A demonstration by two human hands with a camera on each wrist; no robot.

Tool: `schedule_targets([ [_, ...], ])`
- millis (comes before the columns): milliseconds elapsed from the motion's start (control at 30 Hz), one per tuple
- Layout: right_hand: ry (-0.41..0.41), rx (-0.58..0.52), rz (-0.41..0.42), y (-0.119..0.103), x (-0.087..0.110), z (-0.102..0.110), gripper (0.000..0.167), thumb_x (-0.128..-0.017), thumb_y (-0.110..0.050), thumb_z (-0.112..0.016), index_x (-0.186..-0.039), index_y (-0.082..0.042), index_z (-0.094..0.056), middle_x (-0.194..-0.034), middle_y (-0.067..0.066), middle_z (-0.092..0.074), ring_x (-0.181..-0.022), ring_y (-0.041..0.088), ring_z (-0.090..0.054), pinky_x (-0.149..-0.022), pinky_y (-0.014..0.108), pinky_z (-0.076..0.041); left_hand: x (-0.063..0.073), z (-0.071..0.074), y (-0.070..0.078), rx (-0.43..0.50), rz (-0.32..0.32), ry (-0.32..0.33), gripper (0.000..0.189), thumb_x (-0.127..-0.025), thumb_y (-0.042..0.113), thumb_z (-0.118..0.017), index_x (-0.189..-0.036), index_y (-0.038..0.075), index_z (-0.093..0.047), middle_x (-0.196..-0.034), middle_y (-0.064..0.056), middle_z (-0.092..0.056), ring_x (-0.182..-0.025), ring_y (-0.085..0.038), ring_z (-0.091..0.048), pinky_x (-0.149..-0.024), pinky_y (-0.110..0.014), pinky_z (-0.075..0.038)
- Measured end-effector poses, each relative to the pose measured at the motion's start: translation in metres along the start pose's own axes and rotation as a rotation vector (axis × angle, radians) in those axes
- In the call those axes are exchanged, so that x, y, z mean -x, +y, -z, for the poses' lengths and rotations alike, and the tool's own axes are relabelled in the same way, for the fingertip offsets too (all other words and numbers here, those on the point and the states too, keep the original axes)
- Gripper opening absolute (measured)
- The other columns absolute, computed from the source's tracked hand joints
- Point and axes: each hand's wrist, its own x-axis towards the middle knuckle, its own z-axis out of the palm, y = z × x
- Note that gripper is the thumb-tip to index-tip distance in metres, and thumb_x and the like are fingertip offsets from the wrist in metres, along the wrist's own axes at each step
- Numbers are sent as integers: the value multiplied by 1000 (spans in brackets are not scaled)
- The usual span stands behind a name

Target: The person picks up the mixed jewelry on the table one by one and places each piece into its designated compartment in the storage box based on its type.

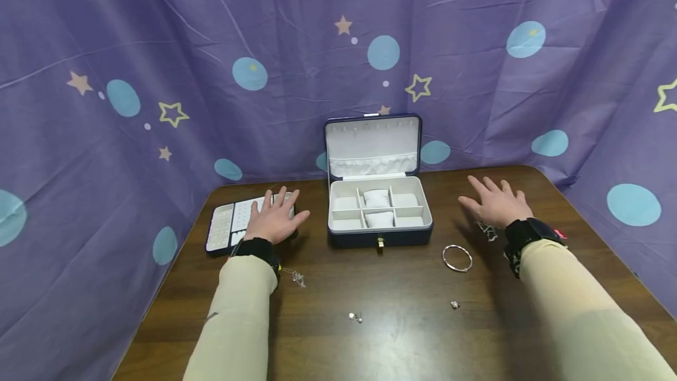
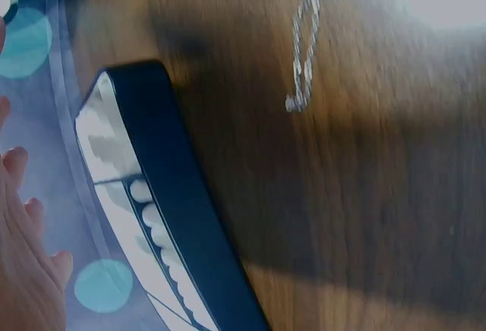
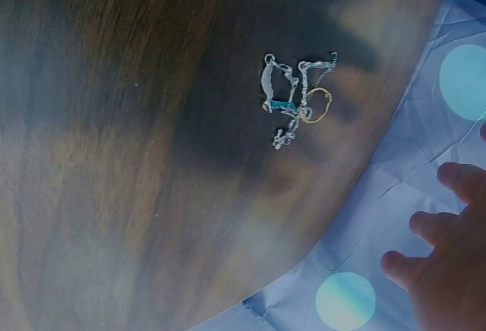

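My left hand [image 1: 275,220] is held with spread fingers over a navy jewellery tray [image 1: 218,228] at the table's left, partly covering it in the head view. White ring rolls [image 2: 163,236] and lined compartments show inside the tray. Below that wrist lies a silver chain [image 2: 298,50]. On the right, my right hand [image 1: 499,204] hovers, fingers apart and holding nothing, near a silver chain bracelet [image 3: 267,84] with a gold-coloured ring [image 3: 328,105] against it. Between the hands stands a navy jewellery box [image 1: 349,241], lid raised, with white cushions [image 1: 376,198] in its middle compartments.
A silver bangle [image 1: 461,270] lies right of the box on the brown table [image 1: 402,346]. Nearer the front are a small pair of shiny pieces [image 1: 352,316] and another small shiny piece [image 1: 455,304]. A purple curtain [image 1: 296,28] hangs behind and along both sides.
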Motion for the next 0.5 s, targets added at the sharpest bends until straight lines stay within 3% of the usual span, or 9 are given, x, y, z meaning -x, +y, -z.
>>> schedule_targets([
  [267, 51, 69, 84, -1, 2, 4, 82, -102, -67, -35, -162, -12, -22, -158, 33, -30, -141, 63, -23, -106, 78, -21, 11, 8, -29, 0, 39, -3, 84, -100, 71, -32, -165, 21, -15, -171, -18, -5, -153, -50, 7, -116, -74, 4],
  [500, 133, 99, 230, -7, 9, 6, 73, -103, -53, -51, -158, -8, -33, -143, 33, -51, -131, 57, -46, -103, 70, -37, 23, 16, -60, 44, 95, -5, 82, -103, 64, -35, -165, 16, -12, -170, -22, 0, -151, -56, 8, -115, -75, 4],
])
